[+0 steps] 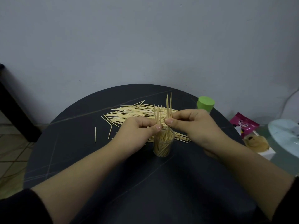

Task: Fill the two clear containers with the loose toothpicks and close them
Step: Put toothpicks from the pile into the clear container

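A clear container (163, 145) stands upright in the middle of the round black table (84, 159), packed with toothpicks. Directly above its mouth, my left hand (137, 131) pinches a few upright toothpicks (157, 117). My right hand (192, 125) pinches another small upright bunch (169, 105) beside them, a little higher. A loose pile of toothpicks (132, 113) lies flat on the table behind both hands, with a couple of strays (95, 135) off to the left. A container with a green lid (205, 103) stands at the table's far right edge.
Off the table's right side lie a pink packet (242, 125), a small box with a brown item (257, 143) and a pale round glass surface (286, 136). A dark furniture leg (14, 110) stands at the left. A grey wall is right behind the table.
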